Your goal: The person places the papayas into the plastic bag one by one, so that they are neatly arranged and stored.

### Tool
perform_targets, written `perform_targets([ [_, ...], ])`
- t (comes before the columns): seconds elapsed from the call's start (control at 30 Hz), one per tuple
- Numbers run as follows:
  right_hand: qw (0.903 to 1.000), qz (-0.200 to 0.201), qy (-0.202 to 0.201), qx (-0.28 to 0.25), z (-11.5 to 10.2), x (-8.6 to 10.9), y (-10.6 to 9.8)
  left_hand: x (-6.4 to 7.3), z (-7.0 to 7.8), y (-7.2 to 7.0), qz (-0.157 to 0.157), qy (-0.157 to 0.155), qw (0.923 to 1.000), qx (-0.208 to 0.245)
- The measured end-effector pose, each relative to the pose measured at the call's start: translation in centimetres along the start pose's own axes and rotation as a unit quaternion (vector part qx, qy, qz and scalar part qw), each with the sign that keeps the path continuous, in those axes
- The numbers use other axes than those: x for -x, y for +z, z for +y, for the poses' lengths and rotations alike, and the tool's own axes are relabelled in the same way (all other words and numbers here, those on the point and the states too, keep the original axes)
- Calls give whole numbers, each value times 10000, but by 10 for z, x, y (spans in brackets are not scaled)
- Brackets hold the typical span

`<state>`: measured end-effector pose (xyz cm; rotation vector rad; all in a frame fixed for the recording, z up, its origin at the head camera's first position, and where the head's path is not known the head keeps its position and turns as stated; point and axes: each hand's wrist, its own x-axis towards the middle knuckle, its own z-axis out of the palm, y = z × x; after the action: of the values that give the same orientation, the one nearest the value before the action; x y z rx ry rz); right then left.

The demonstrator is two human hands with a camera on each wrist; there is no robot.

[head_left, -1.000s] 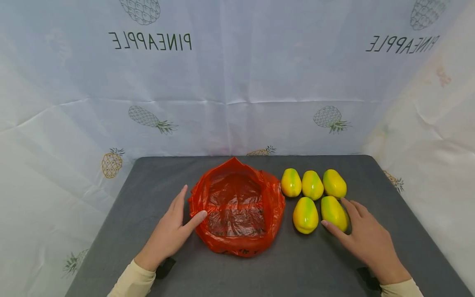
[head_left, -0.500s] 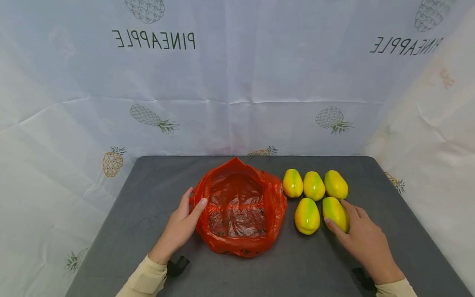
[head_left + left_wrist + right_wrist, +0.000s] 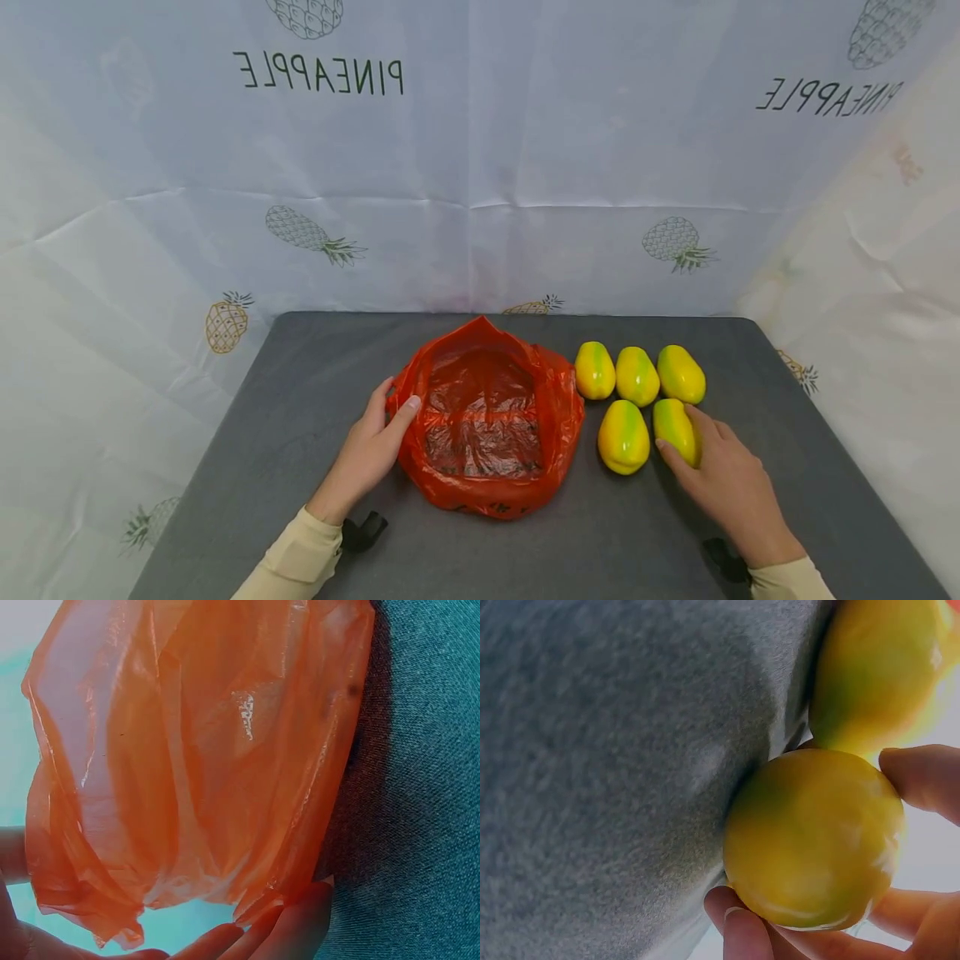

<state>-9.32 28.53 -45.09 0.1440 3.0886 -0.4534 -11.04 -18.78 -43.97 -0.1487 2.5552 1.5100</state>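
Note:
A red plastic bag point(image 3: 487, 492) stands on the table with its mouth spread wide. My left hand point(image 3: 367, 450) is at its left side, holding the rim with the thumb over the edge and the fingers outside. The left wrist view shows the bag's thin wall point(image 3: 202, 772) close up between thumb and fingers. My right hand point(image 3: 731, 483) grips the front right papaya point(image 3: 673, 429), yellow with green. In the right wrist view, thumb and fingers lie around that papaya point(image 3: 814, 840), which still sits on the cloth. Another papaya point(image 3: 624, 437) lies to its left.
Behind these two, a row holds three more papayas, left point(image 3: 596, 371), middle point(image 3: 637, 377) and right point(image 3: 681, 374); the left one is close against the bag. Dark grey cloth covers the table point(image 3: 600, 542). A white pineapple-print curtain point(image 3: 480, 150) hangs behind it.
My left hand has moved right and taken hold of the bag's rim, its thumb coming closer to the fingers. My right hand has closed around the front right papaya. The view has shifted slightly.

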Motion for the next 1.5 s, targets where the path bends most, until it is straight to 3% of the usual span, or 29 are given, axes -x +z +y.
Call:
perform_targets([
  [0.37, 10000, 17, 28, 30, -8, 7, -9, -2, -3, -1, -71, 146, 9999, -1],
  [0.73, 9970, 514, -583, 54, -32, 10, -31, -5, -9, -2, 30, 164, 9998, -129],
  [0.97, 9911, 865, -1014, 10, -61, -2, -48, -8, -8, 0, 108, 224, 9996, -162],
  [1.13, 9867, 947, -1319, -52, -95, -14, -58, -9, -8, -1, 109, 216, 9997, -86],
  [1.5, 9775, 803, -1922, -329, -166, -32, -47, -8, -6, 3, 136, 292, 9995, -34],
])
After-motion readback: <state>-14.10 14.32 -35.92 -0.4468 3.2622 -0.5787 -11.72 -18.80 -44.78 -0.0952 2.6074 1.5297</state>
